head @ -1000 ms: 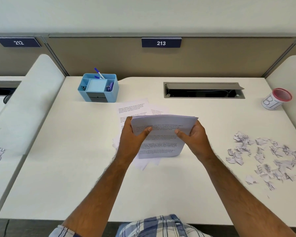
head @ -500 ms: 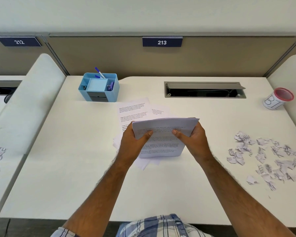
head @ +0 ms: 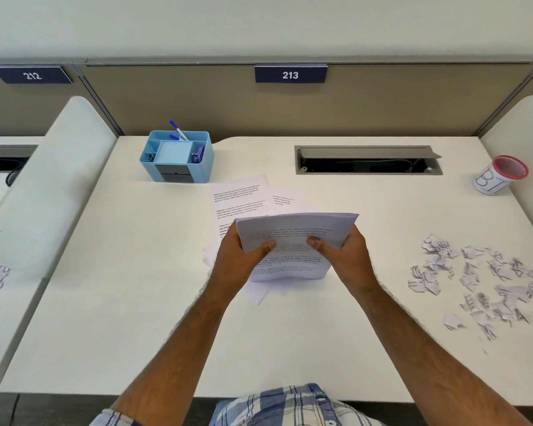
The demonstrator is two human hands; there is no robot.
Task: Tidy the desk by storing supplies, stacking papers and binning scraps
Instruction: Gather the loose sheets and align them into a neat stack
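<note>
Both hands, left [head: 237,256] and right [head: 342,256], clamp the paper stack [head: 293,238] by its side edges; light, floppy, prone to sliding apart.

White desk [head: 105,302], bay 213. Left hand [head: 237,256] and right hand [head: 345,256] gripping a stack of printed sheets [head: 293,232], thumbs on top, over loose printed pages [head: 240,198]. Blue organiser [head: 179,158] holding pens, rear left. Paper scraps [head: 474,281] lying right. Red-rimmed cup [head: 499,176] standing far right.

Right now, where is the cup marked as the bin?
In the head view the bin cup lies tilted at the desk's far right corner, beyond the paper scraps and right of the cable tray.
</note>
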